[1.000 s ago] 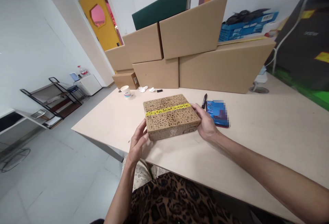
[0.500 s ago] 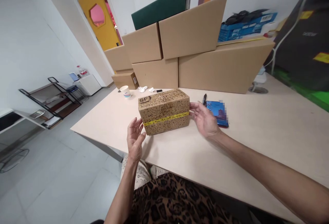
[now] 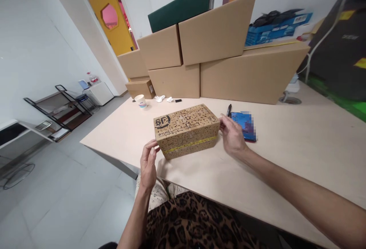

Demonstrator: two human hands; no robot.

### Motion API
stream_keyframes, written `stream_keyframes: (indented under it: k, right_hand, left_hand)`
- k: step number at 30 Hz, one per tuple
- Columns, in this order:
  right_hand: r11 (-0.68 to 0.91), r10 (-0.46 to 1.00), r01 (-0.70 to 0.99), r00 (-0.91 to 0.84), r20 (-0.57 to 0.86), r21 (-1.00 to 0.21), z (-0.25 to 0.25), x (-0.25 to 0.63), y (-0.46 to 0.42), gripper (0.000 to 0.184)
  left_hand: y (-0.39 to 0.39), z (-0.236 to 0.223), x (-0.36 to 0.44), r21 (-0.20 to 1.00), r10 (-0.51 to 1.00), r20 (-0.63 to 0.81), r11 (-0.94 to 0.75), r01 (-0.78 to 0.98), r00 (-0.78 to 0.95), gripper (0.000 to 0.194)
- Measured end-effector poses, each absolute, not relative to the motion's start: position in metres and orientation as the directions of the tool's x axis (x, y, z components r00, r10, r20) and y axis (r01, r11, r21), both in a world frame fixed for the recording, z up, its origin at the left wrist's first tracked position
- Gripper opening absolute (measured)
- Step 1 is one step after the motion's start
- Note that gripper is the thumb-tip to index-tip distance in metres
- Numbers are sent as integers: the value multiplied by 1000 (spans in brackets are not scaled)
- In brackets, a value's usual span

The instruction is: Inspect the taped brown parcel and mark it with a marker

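A speckled cardboard box (image 3: 185, 133) with black "SF" lettering on its top and yellow tape along its side is between my hands, just over the light tabletop. My left hand (image 3: 149, 164) grips its left end, fingers curled against the near corner. At the right end, my right hand (image 3: 233, 134) pinches the upper corner with thumb and fingers. The top face tips toward me; whether the bottom touches the table I cannot tell. Close behind my right hand lie a blue picture-covered booklet (image 3: 244, 123) and a black marker (image 3: 229, 110).
Large cardboard boxes (image 3: 237, 77) are stacked along the back of the table (image 3: 286, 146), with a green box (image 3: 181, 7) on top. A paper cup (image 3: 140, 101), crumpled tissues (image 3: 160, 98) and a small black piece (image 3: 178, 100) stand or lie before them. A blue crate (image 3: 274, 32) sits back right.
The speckled box has tipped so more of its top face shows, and it has come slightly nearer and to the right. Both hands have stayed at its ends, the right one now pinching the corner.
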State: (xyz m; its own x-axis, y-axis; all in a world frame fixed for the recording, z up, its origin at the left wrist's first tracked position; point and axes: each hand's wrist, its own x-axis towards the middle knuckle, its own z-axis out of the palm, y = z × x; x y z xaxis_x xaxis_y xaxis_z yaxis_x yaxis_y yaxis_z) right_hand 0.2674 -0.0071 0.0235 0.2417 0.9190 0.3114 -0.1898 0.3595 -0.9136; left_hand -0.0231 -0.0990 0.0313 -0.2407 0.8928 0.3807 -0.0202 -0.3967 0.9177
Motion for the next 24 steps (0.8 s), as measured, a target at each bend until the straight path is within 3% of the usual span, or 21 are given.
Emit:
stream_keyframes:
  k: [4, 7, 11, 16, 24]
  right_hand:
    - [347, 914, -189, 290, 285, -919, 33, 266, -12, 40]
    - [325, 934, -140, 199, 295, -935, 43, 266, -17, 40]
    - [359, 931, -120, 114, 346, -926, 50, 271, -18, 44]
    - [381, 924, -221, 125, 362, -898, 43, 270, -13, 43]
    - [256, 963, -335, 168, 210, -907, 30, 261, -9, 38]
  left_hand:
    - [-117, 39, -22, 942, 913, 326, -336, 3, -246, 40]
    - [-122, 44, -21, 947, 922, 320, -305, 102, -218, 52]
    - [-121, 49, -21, 904, 914, 392, -361, 230, -106, 52]
    - [-114, 43, -16, 882, 879, 469, -461, 97, -83, 60]
    - [-115, 26, -16, 955, 948, 289, -295, -31, -133, 55]
